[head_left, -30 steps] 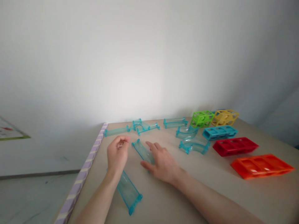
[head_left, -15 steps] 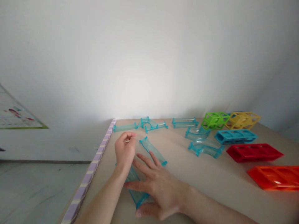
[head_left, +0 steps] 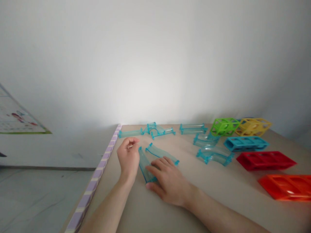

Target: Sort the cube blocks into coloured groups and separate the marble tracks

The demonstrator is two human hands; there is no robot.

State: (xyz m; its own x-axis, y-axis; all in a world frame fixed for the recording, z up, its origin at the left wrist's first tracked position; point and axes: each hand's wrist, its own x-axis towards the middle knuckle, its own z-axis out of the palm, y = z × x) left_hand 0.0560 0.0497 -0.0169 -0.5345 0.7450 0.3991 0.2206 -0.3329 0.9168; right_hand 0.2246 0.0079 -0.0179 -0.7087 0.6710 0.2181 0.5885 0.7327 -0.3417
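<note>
My right hand [head_left: 167, 181] has its fingers and thumb on the near end of a clear blue track piece [head_left: 144, 165] lying on the table. A second clear blue track piece [head_left: 161, 153] lies slanted just beyond it, behind my right fingers. Left of both pieces, my left hand [head_left: 128, 157] hovers with fingers curled and the thumb against them. A small pale spot shows between its fingertips, too small to name.
More clear blue tracks lie along the wall, straight [head_left: 131, 133] and curved [head_left: 215, 155]. Right of them are open-frame blocks: green [head_left: 224, 126], yellow [head_left: 254, 126], blue [head_left: 246, 143], red [head_left: 266, 160] and orange [head_left: 289, 187]. A purple striped edge strip [head_left: 97, 174] borders the table's left.
My right hand has drawn its fingers in, and the near track piece has slid away from me. The second piece has swung to a flatter slant. My left hand has barely moved.
</note>
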